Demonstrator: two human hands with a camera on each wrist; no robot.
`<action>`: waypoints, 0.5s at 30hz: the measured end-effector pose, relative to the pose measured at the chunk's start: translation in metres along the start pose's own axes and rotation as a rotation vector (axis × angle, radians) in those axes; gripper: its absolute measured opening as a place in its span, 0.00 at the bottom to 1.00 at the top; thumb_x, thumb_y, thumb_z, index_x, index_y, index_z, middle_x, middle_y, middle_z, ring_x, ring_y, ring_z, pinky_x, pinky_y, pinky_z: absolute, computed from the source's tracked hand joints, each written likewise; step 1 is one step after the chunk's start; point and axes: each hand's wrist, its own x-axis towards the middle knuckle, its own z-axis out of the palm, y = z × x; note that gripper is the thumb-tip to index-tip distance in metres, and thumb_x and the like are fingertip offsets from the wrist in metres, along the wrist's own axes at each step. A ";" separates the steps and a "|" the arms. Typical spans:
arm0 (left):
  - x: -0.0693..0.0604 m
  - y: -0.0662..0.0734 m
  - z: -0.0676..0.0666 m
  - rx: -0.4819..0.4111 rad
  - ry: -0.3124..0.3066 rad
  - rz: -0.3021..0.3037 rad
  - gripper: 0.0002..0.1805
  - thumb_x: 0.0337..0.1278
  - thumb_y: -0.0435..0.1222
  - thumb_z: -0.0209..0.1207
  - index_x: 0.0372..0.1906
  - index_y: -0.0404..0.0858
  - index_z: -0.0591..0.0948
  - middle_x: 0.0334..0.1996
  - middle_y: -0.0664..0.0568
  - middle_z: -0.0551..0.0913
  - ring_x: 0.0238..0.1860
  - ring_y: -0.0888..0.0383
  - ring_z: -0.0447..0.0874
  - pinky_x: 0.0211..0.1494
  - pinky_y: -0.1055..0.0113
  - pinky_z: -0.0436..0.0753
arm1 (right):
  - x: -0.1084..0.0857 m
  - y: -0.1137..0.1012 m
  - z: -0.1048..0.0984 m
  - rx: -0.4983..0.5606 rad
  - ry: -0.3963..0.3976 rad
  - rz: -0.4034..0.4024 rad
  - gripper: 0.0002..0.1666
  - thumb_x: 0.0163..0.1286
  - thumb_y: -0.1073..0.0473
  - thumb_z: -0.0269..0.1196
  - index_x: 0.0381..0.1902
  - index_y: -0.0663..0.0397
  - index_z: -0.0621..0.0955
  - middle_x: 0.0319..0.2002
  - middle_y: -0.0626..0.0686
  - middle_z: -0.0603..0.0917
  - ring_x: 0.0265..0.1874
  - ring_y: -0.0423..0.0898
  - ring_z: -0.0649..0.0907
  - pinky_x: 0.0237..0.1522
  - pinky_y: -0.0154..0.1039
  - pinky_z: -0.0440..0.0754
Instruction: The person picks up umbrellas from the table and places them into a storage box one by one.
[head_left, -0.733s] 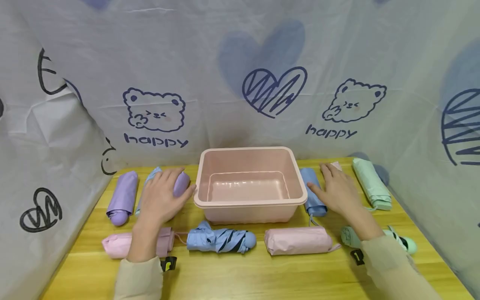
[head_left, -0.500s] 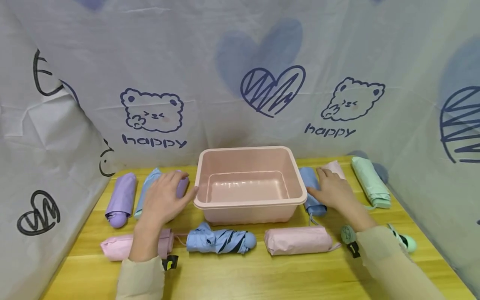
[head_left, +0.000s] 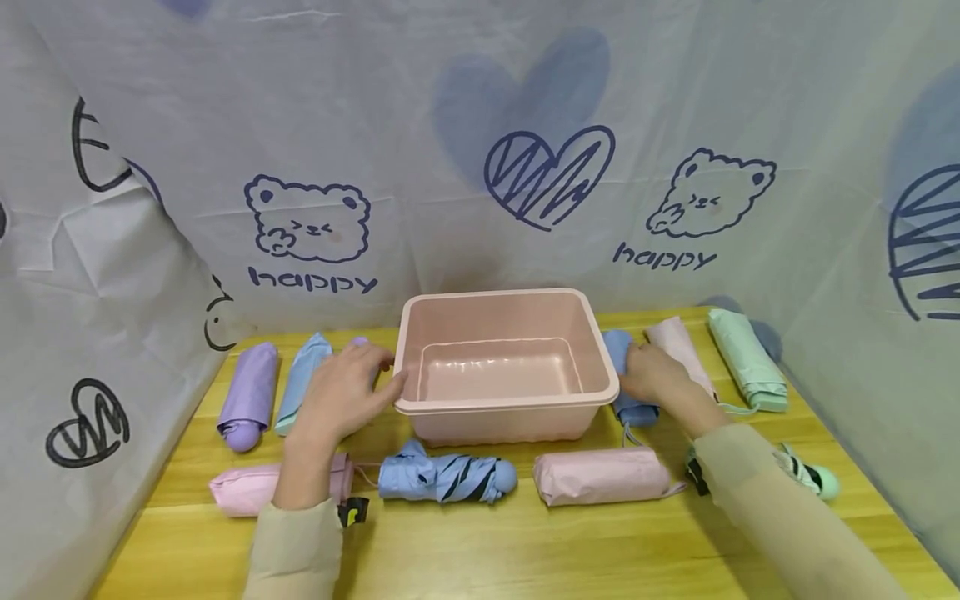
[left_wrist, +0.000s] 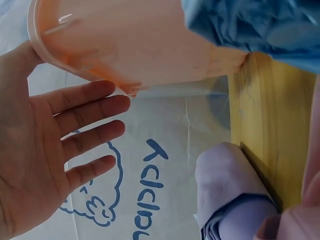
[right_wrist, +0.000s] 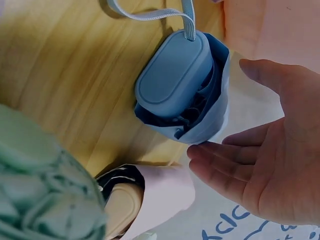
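A pink plastic basin stands at the middle back of the table. My left hand is at its left rim, fingers extended; in the left wrist view the thumb meets the rim and the four fingers lie straight beside the basin. Over a folded blue umbrella, right of the basin, is my right hand. In the right wrist view its fingers bend loosely near the umbrella's cover, and the thumb stands apart from it. Whether the fingertips touch the cover, I cannot tell.
Folded umbrellas lie around: purple and light blue at left, pale pink and mint at right. In front are pink, blue with black stripes, dusty pink and green ones.
My left hand has shifted right, up to the basin's rim. The right hand has moved left, off the pale pink umbrella and onto the blue umbrella beside the basin.
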 end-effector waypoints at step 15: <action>0.005 0.004 0.004 0.021 -0.025 -0.032 0.19 0.63 0.51 0.56 0.40 0.40 0.83 0.37 0.50 0.82 0.41 0.50 0.76 0.47 0.53 0.76 | 0.012 0.001 0.004 -0.032 -0.091 0.010 0.27 0.66 0.49 0.63 0.43 0.74 0.80 0.45 0.71 0.84 0.40 0.58 0.83 0.44 0.56 0.84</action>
